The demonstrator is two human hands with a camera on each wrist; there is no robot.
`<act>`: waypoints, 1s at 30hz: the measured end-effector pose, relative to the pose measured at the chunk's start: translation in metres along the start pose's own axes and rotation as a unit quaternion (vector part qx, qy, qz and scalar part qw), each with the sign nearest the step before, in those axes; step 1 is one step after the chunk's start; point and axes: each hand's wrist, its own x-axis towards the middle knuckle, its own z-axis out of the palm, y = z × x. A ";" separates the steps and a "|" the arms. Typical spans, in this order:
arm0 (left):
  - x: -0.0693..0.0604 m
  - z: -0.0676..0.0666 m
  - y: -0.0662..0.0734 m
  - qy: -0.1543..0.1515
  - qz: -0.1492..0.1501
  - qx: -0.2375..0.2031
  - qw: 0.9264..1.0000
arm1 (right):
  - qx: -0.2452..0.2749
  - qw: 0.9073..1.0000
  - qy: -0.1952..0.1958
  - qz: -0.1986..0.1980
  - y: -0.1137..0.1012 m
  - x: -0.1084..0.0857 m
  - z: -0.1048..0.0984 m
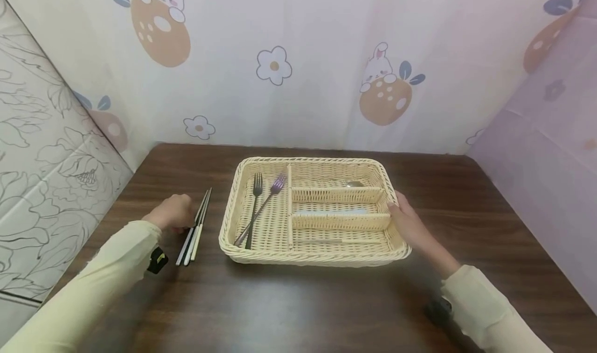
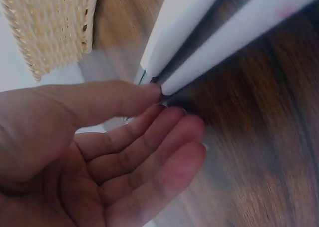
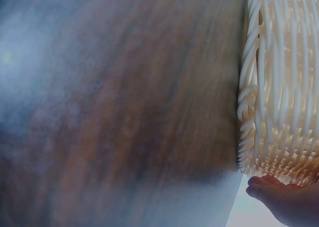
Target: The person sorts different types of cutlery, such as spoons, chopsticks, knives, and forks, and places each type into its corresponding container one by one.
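Note:
My left hand (image 1: pixel 173 213) is beside several chopsticks (image 1: pixel 199 234) lying on the dark wooden table (image 1: pixel 280 301), left of a wicker basket (image 1: pixel 303 257). In the left wrist view the thumb and index fingertip of this hand (image 2: pixel 99 147) pinch at the metal part of a white-handled chopstick (image 2: pixel 214 50); the other fingers are bent beneath. My right hand (image 1: pixel 410 223) grips the basket's right rim, thumb on top. The right wrist view shows only part of that hand (image 3: pixel 289 202) against the woven side (image 3: pixel 284 87).
In the basket's left compartment lie a black fork (image 1: pixel 254 208) and a purple fork (image 1: pixel 275 188), crossed. The divided right side holds a spoon (image 1: pixel 354 184), a pale translucent item (image 1: pixel 331 212) and a thin utensil (image 1: pixel 340 241). A patterned curtain (image 1: pixel 322 83) hangs behind the table.

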 end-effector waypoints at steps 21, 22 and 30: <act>-0.009 -0.006 -0.004 -0.001 -0.004 -0.005 1.000 | -0.012 1.000 0.012 -0.003 -0.002 0.001 0.001; -0.009 -0.008 -0.004 0.003 -0.001 -0.002 1.000 | -0.011 1.000 0.012 -0.003 -0.002 0.002 0.001; -0.016 -0.019 -0.002 0.050 0.036 0.017 0.998 | -0.022 1.000 0.006 0.000 0.000 0.000 0.000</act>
